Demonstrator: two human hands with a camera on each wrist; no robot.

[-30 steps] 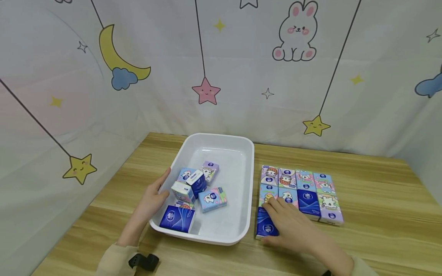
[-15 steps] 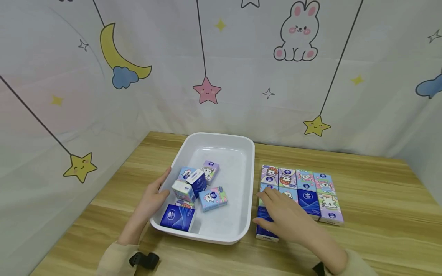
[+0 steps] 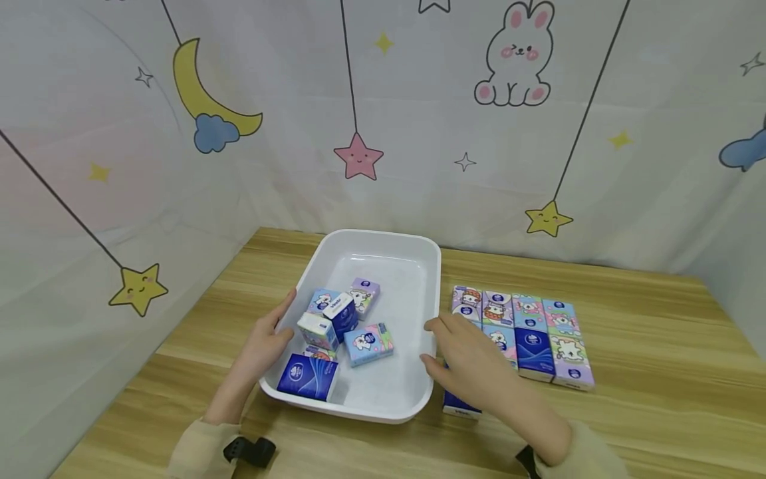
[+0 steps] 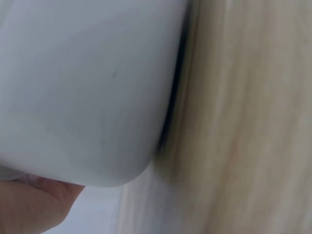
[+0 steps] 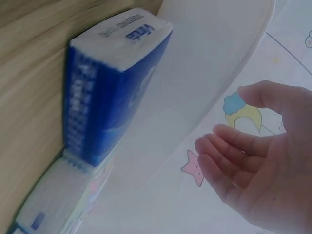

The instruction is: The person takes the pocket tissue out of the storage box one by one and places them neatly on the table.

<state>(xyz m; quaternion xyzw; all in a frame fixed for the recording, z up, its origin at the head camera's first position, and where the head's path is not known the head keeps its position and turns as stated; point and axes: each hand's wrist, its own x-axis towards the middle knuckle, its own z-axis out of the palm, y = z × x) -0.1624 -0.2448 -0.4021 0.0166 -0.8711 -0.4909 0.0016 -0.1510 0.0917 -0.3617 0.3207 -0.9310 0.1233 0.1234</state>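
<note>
A white plastic tub point(image 3: 413, 319) holds several small tissue packs, among them a dark blue pack point(image 3: 307, 377) at its near left corner and a light blue pack point(image 3: 369, 344) towards the middle. My left hand point(image 3: 266, 342) holds the tub's left rim, thumb on the rim. In the head view my right hand point(image 3: 473, 359) overlaps the tub's right rim, its fingers relaxed and nothing in them. The right wrist view shows this hand point(image 5: 258, 165) raised above a blue tissue pack point(image 5: 112, 87) that lies beside the tub. Part of the pack rows is hidden under it.
To the right of the tub, more tissue packs point(image 3: 534, 351) lie flat in tight rows on the wooden table point(image 3: 670, 359). Behind the table hangs a white cloth point(image 3: 419, 186) printed with stars, a moon and a rabbit.
My right hand has lifted from the near end of the pack rows and moved left to the tub's right rim. The left hand stays at the tub.
</note>
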